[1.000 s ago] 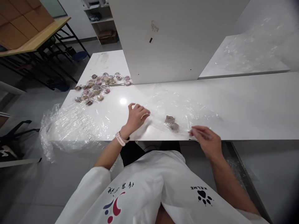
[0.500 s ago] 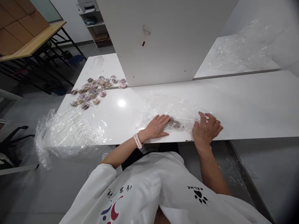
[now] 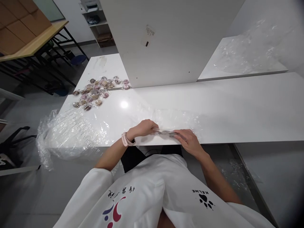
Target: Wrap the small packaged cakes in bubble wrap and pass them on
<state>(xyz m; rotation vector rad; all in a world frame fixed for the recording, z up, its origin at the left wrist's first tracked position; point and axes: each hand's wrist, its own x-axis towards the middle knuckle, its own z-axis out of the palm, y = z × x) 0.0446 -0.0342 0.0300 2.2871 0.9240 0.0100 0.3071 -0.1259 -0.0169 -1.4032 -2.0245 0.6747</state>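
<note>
Plastic film (image 3: 176, 119), apparently pinched by both hands (image 3: 145, 127) (image 3: 189, 141).

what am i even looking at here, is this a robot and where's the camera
No robot here: this is a bare-handed person, seen from one camera worn on that person's head, looking forward and down. The white cloth shirt is the wearer's own. The left hand, with a pale pink band at the wrist, and the right hand both grip crinkled, clear plastic film; something greyish-brown shows between them, mostly hidden. They are near the front edge of the glossy white table. At its left end lie small, clear-wrapped brown, pink and tan pieces and, nearer the person, a heap of clear plastic.
</note>
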